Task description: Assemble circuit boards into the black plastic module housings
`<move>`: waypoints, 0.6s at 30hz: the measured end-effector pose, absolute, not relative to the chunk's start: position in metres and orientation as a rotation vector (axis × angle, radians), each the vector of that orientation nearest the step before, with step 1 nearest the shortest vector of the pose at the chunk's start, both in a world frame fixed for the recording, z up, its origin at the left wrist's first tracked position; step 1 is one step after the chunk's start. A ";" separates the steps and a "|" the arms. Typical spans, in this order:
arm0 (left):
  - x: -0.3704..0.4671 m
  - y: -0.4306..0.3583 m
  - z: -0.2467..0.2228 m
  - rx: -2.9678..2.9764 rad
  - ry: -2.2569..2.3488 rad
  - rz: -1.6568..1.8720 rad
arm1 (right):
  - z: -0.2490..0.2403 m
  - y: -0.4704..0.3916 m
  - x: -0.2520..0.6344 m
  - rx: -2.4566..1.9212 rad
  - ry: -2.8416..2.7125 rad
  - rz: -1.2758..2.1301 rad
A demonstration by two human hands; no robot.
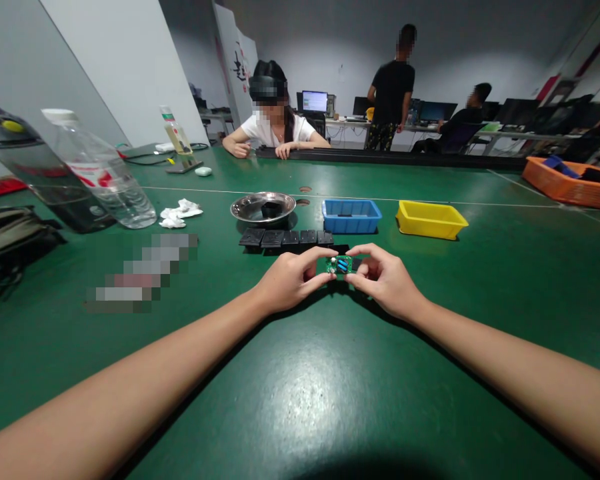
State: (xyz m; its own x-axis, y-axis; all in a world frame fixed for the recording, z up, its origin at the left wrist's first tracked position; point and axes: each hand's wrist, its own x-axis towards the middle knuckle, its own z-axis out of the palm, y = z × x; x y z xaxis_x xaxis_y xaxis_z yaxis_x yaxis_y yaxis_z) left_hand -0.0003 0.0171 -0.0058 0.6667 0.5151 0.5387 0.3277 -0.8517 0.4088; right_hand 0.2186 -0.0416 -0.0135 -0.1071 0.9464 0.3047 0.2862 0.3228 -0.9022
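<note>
Between my two hands is a small green circuit board (339, 265) with blue and white parts on it. My left hand (293, 277) pinches its left end between thumb and fingers. The right end is pinched the same way by my right hand (384, 277). Just beyond the hands, a row of several flat black plastic pieces (283, 239) lies on the green table (300, 373); my hands partly hide its right part. A steel bowl (245, 212) behind the row has a black piece in it.
Behind my hands stand a blue bin (351, 219) and a yellow bin (433, 221). An orange basket (555, 187) is at far right. Bottles (105, 177), crumpled tissue (180, 212) and a bag (15, 240) sit at left. A person (280, 127) sits across the table.
</note>
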 end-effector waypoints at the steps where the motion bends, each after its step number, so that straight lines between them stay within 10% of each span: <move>1: -0.001 0.017 -0.006 2.611 0.685 0.963 | -0.013 -0.042 0.219 -1.143 -1.609 0.844; 18: 0.000 0.018 -0.007 2.589 0.702 0.945 | -0.012 -0.042 0.218 -1.142 -1.600 0.830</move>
